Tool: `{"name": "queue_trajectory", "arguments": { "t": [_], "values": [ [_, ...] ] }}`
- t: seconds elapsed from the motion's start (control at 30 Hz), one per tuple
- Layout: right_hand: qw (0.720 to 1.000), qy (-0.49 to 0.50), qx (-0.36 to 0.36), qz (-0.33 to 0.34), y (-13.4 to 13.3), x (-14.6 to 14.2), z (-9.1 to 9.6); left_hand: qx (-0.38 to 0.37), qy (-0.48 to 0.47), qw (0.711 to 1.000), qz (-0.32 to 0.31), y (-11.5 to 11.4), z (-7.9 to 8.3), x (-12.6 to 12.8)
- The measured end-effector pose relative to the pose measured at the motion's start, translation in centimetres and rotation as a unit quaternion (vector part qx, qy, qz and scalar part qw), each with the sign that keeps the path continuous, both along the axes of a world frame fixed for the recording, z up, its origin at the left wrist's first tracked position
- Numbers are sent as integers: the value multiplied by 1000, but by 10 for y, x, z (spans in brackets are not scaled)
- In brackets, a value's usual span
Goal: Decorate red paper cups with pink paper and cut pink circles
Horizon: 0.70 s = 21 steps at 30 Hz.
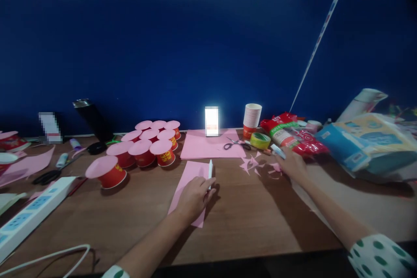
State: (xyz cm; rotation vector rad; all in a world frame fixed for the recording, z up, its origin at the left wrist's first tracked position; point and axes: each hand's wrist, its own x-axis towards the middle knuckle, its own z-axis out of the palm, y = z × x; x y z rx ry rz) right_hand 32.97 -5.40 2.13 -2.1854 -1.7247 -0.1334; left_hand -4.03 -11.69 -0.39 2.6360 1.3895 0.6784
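Observation:
My left hand (195,195) lies over a pink paper strip (192,171) on the table, its fingers closed around a slim white pen (210,168) that points away from me. Farther off to the right, my right hand (293,165) has its fingers at a white and blue tube (278,152), which looks like a glue stick. Pink paper scraps (250,164) lie just left of that hand. Behind the strip is a stack of pink sheets (208,145), with scissors (236,144) resting at its right edge.
Several red paper cups (110,174) topped with pink discs stand at left. A white cup stack (252,115), yellow tape roll (259,140), red packet (289,132) and blue package (365,147) line the right. A phone (212,120), power strip (35,208) and black flask (93,119) are also there.

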Motion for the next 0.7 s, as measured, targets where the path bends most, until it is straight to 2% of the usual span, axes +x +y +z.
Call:
{"name": "queue_trajectory", "arguments": {
  "t": [0.1, 0.3, 0.37, 0.5, 0.6, 0.7],
  "values": [
    [987, 104, 63, 108, -9, -35, 1, -17, 24, 1000, 0, 1, 1, 1],
    [956, 170, 53, 232, -30, -125, 7, 0, 9, 1000, -8, -1, 5, 0],
    [919, 276, 48, 279, -36, -150, 7, 7, -20, 1000, -14, -3, 5, -2],
    [847, 435, 12, 304, -46, -184, -1, 16, -138, 990, -9, -3, 2, -8],
    [807, 471, -17, 357, -53, -194, -9, 7, -207, 978, -18, -1, 0, -10],
    [783, 479, -32, 395, -58, -196, -13, -8, -233, 971, -49, 0, 2, -9]
  ]
}}
